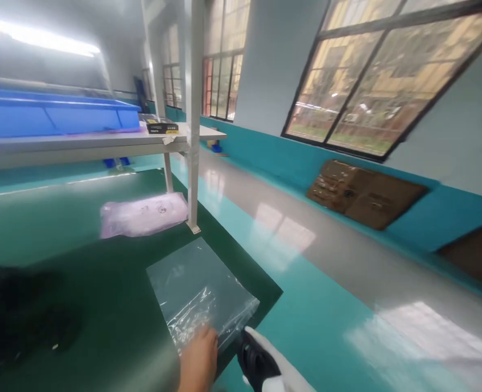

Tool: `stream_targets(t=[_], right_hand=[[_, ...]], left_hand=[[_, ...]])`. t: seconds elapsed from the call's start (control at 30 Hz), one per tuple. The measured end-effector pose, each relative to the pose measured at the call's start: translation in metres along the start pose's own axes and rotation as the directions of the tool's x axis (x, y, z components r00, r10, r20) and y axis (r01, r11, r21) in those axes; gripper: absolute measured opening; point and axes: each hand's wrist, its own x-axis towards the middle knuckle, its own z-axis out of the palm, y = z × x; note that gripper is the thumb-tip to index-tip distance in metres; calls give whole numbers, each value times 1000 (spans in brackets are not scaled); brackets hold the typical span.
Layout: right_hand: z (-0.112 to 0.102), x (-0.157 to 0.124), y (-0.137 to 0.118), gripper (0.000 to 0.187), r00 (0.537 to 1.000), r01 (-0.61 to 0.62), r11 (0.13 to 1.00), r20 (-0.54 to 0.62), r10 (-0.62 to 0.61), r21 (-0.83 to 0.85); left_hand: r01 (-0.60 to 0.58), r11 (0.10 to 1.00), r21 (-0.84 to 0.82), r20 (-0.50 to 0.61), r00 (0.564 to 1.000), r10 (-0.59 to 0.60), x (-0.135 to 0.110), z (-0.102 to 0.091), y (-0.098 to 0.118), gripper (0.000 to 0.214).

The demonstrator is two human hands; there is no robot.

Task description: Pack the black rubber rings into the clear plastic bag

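A clear plastic bag [200, 294] lies flat on the dark green mat [102, 305], close to the mat's right corner. My left hand [200, 356] comes up from the bottom edge, and its curled fingers hold the crumpled near edge of the bag. Just right of that hand a black and white object [263, 365] pokes into view; I cannot tell what it is. My right hand is out of view.
A pink plastic packet [142, 215] lies further back on the mat beside a white shelf post [194, 163]. The shelf above carries a blue bin [56, 114] and a small black box [162, 128]. Something dark [20, 316] lies at the left. Teal floor and flattened cardboard [363, 193] are at the right.
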Motion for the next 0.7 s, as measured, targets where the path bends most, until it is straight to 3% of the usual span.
stream_targets(t=[0.1, 0.2, 0.3, 0.4, 0.47, 0.53, 0.57, 0.63, 0.7], right_hand=[[-5, 47, -17, 83, 959, 2, 977, 277, -62, 211], [-13, 86, -8, 72, 897, -63, 922, 427, -116, 383], [-30, 109, 14, 58, 901, -144, 848, 422, -101, 509], [-41, 116, 27, 67, 954, -112, 859, 297, -48, 499], [-42, 116, 22, 77, 974, -45, 926, 221, -43, 376], [-40, 113, 9, 85, 986, 32, 997, 160, -43, 69], [-38, 112, 1, 91, 993, 59, 989, 111, -44, -138], [-35, 111, -13, 100, 997, 61, 854, -11, -78, -517], [-30, 113, -21, 103, 982, 21, 655, -108, -156, -755]], left_hand=[[97, 992, -75, -9, 995, -98, 6, -10, 10, 19], [183, 970, -160, -55, 980, -194, 17, -19, 19, 16], [250, 937, -244, -118, 951, -285, 27, -28, 28, 14], [210, 957, -200, -219, 943, -252, 30, -30, 40, 14], [134, 984, -121, -291, 943, -164, 31, -26, 46, 21], [59, 995, -83, -357, 930, -85, 32, -19, 48, 27], [30, 997, -74, -387, 920, -57, 32, -16, 46, 29], [-9, 999, -54, -430, 902, -15, 33, -10, 42, 30], [-41, 999, -19, -450, 893, 28, 33, -6, 37, 31]])
